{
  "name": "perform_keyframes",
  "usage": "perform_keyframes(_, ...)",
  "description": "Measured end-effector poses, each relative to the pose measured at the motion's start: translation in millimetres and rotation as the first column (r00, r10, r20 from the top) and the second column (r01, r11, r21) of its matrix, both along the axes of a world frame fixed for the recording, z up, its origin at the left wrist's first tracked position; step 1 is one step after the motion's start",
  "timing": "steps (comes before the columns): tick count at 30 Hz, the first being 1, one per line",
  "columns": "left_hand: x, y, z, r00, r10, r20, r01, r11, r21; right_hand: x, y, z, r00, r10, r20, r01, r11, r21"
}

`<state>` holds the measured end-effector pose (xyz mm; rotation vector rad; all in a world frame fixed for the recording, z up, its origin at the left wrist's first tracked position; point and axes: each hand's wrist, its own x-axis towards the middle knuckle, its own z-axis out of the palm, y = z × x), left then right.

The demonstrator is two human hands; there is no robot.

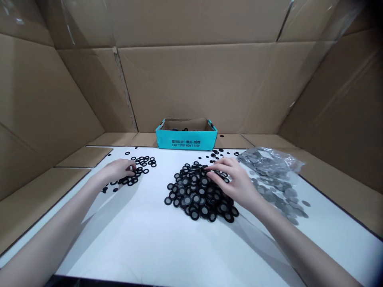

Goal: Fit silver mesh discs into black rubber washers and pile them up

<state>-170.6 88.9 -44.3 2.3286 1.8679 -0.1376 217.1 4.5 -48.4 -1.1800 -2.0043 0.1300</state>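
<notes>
On the left, my left hand [121, 170] reaches into a loose group of black rings [144, 160], its fingers curled down among them; whatever the fingertips pinch is too small to make out. A large heap of black rings with grey centres [196, 198] lies in the middle of the white table [119, 239]. My right hand [230, 177] is over the heap's upper right side, thumb and fingers spread apart and touching the discs, with nothing visibly gripped.
A turquoise box [187, 139] with dark pieces inside stands at the back. To the right lie grey discs [278, 195] beside a clear plastic bag [266, 159] of similar discs. Small black pieces [213, 155] are scattered behind the heap. Cardboard walls [194, 87] surround the table.
</notes>
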Motion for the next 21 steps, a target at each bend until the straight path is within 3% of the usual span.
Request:
perform_keyframes(3, 1.3, -2.1, 3.3, 1.0, 0.013, 0.01, -0.014, 1.0, 0.025, 18.6, -5.1, 9.6, 0.997, -0.072, -0.03, 0.072, 0.997, 0.015)
perform_keyframes(5, 1.6, -4.1, 6.7, 0.999, 0.042, 0.011, -0.043, 0.997, 0.058, 39.4, -6.9, 6.6, 0.991, -0.129, -0.021, 0.129, 0.992, -0.011)
perform_keyframes(7, 2.2, -5.9, 10.1, 0.996, 0.086, 0.012, -0.087, 0.99, 0.107, 64.8, -6.8, -4.8, 0.976, -0.213, 0.038, 0.215, 0.976, -0.034)
perform_keyframes(10, 4.8, -7.3, 13.3, 0.991, 0.131, 0.026, -0.133, 0.976, 0.173, 101.4, -5.6, -30.3, 0.885, -0.367, 0.288, 0.404, 0.911, -0.082)
perform_keyframes(12, 7.6, -7.2, 13.6, 0.99, 0.138, 0.04, -0.144, 0.969, 0.203, 117.5, -6.2, -45.9, 0.851, -0.389, 0.353, 0.444, 0.892, -0.087)
perform_keyframes(16, 13.7, -6.3, 11.7, 0.992, 0.108, 0.064, -0.12, 0.965, 0.235, 123.9, -10.8, -62.0, 0.809, -0.41, 0.42, 0.479, 0.875, -0.067)
perform_keyframes(21, 17.6, -7.7, 11.9, 0.992, 0.089, 0.09, -0.11, 0.96, 0.258, 114.5, -12.8, -59.8, 0.764, -0.446, 0.466, 0.515, 0.857, -0.022)
